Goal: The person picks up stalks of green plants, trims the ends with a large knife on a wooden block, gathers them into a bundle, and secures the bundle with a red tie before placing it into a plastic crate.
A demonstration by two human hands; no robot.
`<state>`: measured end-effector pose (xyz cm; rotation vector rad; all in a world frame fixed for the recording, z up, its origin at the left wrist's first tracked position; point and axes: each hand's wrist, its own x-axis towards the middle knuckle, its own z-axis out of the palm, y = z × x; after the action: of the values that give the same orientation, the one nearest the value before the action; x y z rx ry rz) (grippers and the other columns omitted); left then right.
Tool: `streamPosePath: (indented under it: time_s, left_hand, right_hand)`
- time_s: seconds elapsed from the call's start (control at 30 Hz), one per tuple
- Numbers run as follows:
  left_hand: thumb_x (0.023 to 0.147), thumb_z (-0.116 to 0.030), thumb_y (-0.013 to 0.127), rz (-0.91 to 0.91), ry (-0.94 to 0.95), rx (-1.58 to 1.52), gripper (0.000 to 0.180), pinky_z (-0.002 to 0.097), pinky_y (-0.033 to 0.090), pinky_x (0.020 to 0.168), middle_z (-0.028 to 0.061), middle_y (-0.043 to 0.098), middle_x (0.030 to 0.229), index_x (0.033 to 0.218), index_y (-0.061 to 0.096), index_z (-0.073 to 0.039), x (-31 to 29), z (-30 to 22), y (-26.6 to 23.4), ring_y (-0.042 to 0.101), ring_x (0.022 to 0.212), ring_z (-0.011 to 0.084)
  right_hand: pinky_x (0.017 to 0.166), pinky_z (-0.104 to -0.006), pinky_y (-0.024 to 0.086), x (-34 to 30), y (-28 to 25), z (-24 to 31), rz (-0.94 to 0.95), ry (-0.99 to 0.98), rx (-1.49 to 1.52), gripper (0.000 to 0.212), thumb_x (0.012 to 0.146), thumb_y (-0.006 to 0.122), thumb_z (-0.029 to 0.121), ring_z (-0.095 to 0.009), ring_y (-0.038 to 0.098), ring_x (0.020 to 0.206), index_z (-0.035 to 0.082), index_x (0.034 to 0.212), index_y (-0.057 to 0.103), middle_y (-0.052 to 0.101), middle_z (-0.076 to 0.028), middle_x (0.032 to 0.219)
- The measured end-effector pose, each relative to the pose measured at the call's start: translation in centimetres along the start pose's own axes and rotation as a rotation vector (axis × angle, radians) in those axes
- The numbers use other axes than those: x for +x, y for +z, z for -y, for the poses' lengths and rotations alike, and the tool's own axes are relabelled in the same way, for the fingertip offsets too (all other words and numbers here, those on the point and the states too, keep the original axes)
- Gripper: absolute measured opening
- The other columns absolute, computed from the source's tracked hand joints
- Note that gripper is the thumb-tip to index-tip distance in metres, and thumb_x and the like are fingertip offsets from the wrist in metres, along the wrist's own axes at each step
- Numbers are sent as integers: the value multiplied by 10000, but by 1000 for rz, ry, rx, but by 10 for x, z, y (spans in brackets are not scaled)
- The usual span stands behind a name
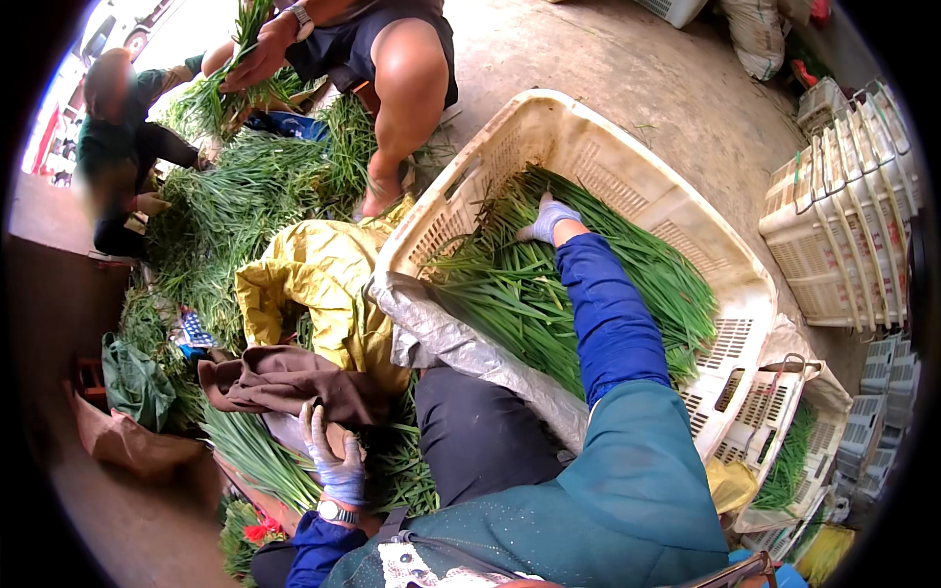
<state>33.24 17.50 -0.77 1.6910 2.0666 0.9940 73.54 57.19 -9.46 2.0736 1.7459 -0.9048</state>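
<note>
My right hand, in a pale thin glove and blue sleeve, reaches into a large off-white plastic crate. It rests on long green chives piled inside, thumb apart from the fingers. A grey-white plastic sheet hangs over the crate's near side. At my left side, my left hand, gloved and with a watch at the wrist, has its fingers spread and grips nothing visible. It is beside a brown cloth and a bunch of chives.
Loose chives cover the floor at left, with a yellow sack beside my crate. A squatting person holds greens ahead; another person sits at far left. Stacked crates stand at right, and another crate adjoins mine.
</note>
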Motion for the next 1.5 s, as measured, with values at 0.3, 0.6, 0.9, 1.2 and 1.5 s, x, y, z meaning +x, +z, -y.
streamPosePath:
  time_s: [0.3,0.6,0.9,1.2,1.5]
  left_hand:
    - [792,66,619,8,100,-86,652,442,295,1153,209,365,1507,1412,445,-33,44,-35,15,366,1399,378]
    - [839,160,493,158,215,-335,648,293,461,994,142,235,1577,1448,409,-43,97,-90,51,335,1420,255]
    - [887,-21,634,411,-592,-1379,664,456,437,1068,213,431,1453,1466,316,43,169,-166,135,502,1290,329]
    - [649,-354,917,911,-365,-1179,1298,380,217,1193,207,330,1520,1558,39,-60,179,-194,270,332,1393,303]
    - [843,55,685,255,-196,-1102,699,303,525,890,103,613,1211,1453,358,-43,176,-217,175,606,1038,170]
  right_hand:
    - [1166,-531,210,-48,51,-4,-560,-260,-199,718,675,822,464,-340,344,1382,112,1260,599,440,-160,1443]
    - [1153,-486,243,-49,96,1,-439,-195,-239,934,706,822,432,-309,489,1280,60,1443,387,562,-180,1301]
    - [902,-413,501,-60,55,-41,-412,-321,294,797,676,815,344,-377,637,1014,23,1324,478,677,-215,1068]
    - [847,-404,547,-140,26,-65,-443,-743,594,595,727,809,178,-297,681,969,87,1249,539,684,-103,1129]
    - [819,-473,527,-187,0,33,-295,-794,434,519,691,792,337,-423,657,917,34,1060,590,680,-234,931]
